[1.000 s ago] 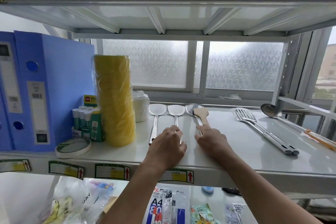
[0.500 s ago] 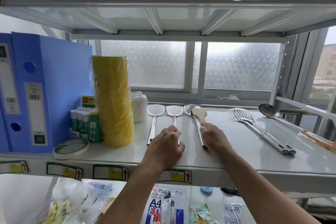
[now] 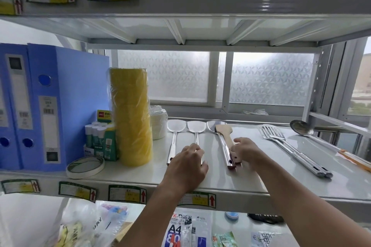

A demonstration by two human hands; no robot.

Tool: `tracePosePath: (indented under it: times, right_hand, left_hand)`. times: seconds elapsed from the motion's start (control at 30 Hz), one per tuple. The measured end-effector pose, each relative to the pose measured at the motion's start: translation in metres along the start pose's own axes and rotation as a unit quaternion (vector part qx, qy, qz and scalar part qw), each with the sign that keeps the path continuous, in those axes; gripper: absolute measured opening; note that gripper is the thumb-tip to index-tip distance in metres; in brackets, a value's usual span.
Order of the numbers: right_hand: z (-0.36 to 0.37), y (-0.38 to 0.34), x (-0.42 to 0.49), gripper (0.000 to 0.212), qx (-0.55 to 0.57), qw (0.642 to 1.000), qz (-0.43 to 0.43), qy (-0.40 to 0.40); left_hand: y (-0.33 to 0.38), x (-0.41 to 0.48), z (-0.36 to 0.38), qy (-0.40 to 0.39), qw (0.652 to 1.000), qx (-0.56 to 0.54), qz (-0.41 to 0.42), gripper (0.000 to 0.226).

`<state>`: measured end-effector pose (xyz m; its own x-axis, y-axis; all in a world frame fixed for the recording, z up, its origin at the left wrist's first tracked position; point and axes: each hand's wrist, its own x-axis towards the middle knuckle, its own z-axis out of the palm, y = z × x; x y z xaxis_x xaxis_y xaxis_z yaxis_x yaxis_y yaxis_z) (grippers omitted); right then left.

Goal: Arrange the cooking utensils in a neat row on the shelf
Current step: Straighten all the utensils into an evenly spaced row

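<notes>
Steel spatula under left hand, fingers flat | right hand fingers pinching wooden spatula

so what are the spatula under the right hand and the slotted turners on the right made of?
Spatula: looks like bare wood, with a matte tan blade and no shine. Slotted turners: likely stainless steel, silvery and mirror-bright, with highlights along the handles. The right hand touches the spatula's handle near its dark red end, probably a coating or cap; I can't tell which.

White shelf: spatulas, ladle, binders, tape rolls
</notes>
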<state>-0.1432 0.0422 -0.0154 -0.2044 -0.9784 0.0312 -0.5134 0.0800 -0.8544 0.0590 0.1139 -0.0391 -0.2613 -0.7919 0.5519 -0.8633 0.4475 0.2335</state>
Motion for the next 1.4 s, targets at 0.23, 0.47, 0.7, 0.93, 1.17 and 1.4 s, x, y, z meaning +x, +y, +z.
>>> tracePosePath:
  times: [0.23,0.47,0.7,0.93,1.17,1.4]
  right_hand:
    - [-0.003,-0.009,0.009,0.044,-0.032,0.999,0.036,-0.002]
    - [-0.002,-0.006,0.021,0.045,-0.027,0.998,0.050,0.013]
    - [-0.002,-0.003,0.007,0.036,0.050,0.996,0.040,0.061]
    - [-0.014,0.012,-0.010,0.051,0.168,0.980,-0.030,0.106]
    - [0.000,0.009,-0.012,0.022,-0.004,0.989,-0.128,0.073]
    - [0.006,0.008,-0.023,0.075,-0.144,0.975,-0.169,0.007]
  left_hand:
    - [-0.002,0.000,0.001,0.005,1.000,0.011,0.001,0.046]
    - [-0.003,0.001,0.003,0.011,0.997,0.070,0.044,0.048]
    - [-0.004,0.002,0.004,-0.008,0.998,0.055,0.034,0.050]
    - [-0.005,0.004,0.007,-0.009,0.999,0.049,0.023,0.050]
    - [-0.004,0.003,0.006,-0.008,0.999,0.044,0.015,0.049]
    - [-0.004,0.002,0.005,-0.008,0.999,0.048,0.010,0.051]
